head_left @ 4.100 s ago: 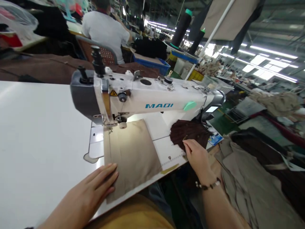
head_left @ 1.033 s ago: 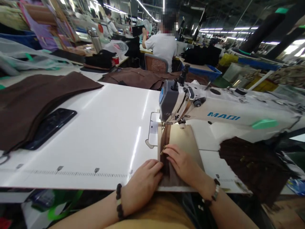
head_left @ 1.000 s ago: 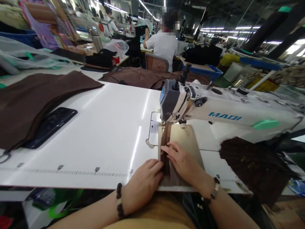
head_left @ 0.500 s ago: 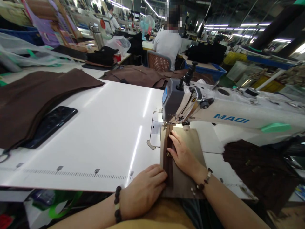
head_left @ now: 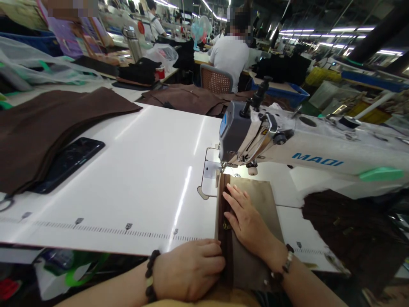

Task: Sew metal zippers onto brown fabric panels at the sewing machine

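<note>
A khaki fabric panel [head_left: 255, 192] with a dark brown zipper strip [head_left: 227, 256] along its left side lies in front of the sewing machine [head_left: 236, 132]. Its far end is just short of the presser foot [head_left: 223, 167]. My right hand [head_left: 251, 221] rests flat on the panel, fingers spread over the strip beside a small brass zipper pull [head_left: 226, 224]. Curled at the near left edge, my left hand [head_left: 194, 264] grips the zipper strip; its fingertips are partly hidden.
A black phone [head_left: 73, 162] lies partly under stacked brown fabric [head_left: 41, 123] on the left. More brown cloth [head_left: 188, 98] is behind the white table [head_left: 153, 170]. Dark brown pieces [head_left: 348, 238] hang at the right. A person in white [head_left: 230, 55] sits ahead.
The fabric panel has slid toward me, and its far end has come back from the presser foot. Both hands have shifted nearer to my body with it.
</note>
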The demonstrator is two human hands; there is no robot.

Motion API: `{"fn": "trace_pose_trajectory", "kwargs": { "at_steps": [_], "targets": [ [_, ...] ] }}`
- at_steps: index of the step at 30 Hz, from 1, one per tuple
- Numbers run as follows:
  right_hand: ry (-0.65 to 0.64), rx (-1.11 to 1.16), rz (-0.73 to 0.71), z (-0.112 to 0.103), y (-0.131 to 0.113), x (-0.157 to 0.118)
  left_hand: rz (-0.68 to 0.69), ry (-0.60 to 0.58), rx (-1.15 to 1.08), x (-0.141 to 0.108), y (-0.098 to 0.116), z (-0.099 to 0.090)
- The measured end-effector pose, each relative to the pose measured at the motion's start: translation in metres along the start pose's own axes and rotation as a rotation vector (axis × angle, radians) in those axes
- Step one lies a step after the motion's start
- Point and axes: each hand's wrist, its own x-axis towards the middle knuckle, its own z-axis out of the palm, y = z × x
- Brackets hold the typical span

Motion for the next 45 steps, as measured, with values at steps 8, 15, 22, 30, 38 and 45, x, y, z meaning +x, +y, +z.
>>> {"fn": "trace_pose_trajectory", "kwargs": {
  "at_steps": [8,15,22,30,38,45],
  "targets": [
    [-0.045,0.005,-0.006,0.001,0.002,-0.001,-0.25,0.087,-0.012,0.014,-0.029,-0.038],
    [-0.079,-0.028,-0.012,0.002,0.003,0.001,-0.271,0.054,0.364,0.031,-0.096,-0.033],
    [-0.08,-0.025,-0.012,0.002,0.005,0.001,-0.301,0.029,0.427,0.031,-0.1,-0.025],
    [-0.074,0.012,-0.003,-0.002,0.015,0.012,-0.352,0.029,0.433,0.036,-0.107,-0.024],
    [-0.086,0.015,-0.004,-0.002,0.018,0.018,-0.376,0.038,0.393,0.036,-0.111,-0.026],
    [-0.1,-0.077,-0.006,-0.003,0.017,0.019,-0.37,0.047,0.352,0.039,-0.11,-0.024]
  ]
}}
